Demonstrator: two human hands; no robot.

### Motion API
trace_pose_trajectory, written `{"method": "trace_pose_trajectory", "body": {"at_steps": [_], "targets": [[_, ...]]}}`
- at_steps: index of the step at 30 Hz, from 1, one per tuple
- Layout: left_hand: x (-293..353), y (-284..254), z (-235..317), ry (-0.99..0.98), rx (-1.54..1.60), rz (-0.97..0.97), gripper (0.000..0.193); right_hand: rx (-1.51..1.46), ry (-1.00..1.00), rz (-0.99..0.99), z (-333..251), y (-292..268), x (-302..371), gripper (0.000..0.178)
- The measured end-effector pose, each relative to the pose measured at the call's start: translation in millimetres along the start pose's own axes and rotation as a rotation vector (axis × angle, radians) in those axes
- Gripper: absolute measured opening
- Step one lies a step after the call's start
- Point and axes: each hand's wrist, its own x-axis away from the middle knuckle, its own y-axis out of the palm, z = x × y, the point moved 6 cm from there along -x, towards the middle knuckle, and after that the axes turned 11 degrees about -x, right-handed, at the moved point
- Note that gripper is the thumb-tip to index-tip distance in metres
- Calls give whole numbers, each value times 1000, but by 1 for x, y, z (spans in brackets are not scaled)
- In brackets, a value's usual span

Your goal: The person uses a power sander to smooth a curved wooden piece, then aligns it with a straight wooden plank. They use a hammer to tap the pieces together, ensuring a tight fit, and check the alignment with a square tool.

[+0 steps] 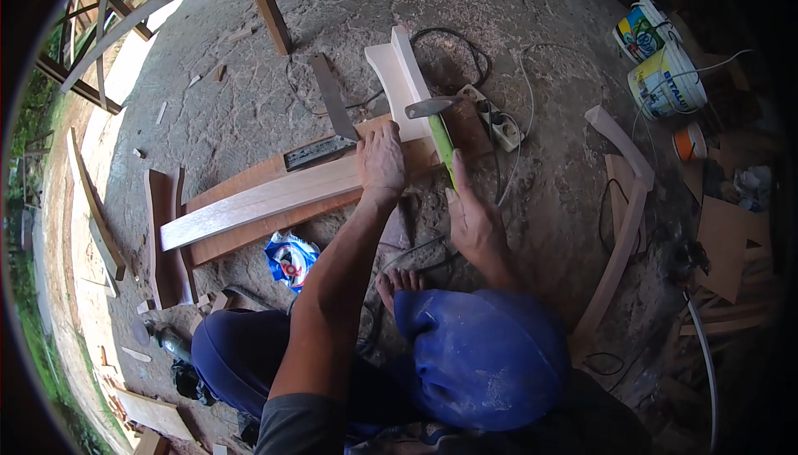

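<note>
Crouched on a rough concrete floor (249,106), knees in blue trousers at the lower edge. Left hand (381,162) pressed flat, fingers spread and open, on the near end of a pale plank (266,201), which lay across a darker reddish board (241,235). Right hand (474,222) closed around the green handle of a hammer (440,135), its metal head up beside a white L-shaped wooden piece (399,81) that stood on the plank's right end. Just how tightly wrapped, hard to tell, probably a loose grip low on the handle. Steel square (328,122) laid just behind the left hand, touching the boards. White power strip (495,118) with black cables right of the hammer head. Crumpled blue and white bag (291,257) near the left forearm. Two paint buckets (661,60) well apart, at upper right. Curved wooden pieces (623,206) lay to the right.
</note>
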Motion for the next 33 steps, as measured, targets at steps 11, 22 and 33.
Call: {"method": "trace_pose_trajectory", "body": {"at_steps": [11, 22, 33], "targets": [[-20, -8, 0, -42, 285, 228, 15, -131, -88, 120, 36, 8, -37, 66], [6, -68, -47, 273, 522, 247, 19, -190, 243, 105, 61, 20, -126, 64], [141, -238, -269, 23, -359, -554, 26, -377, 197, 151, 96, 22, -134, 63]]}}
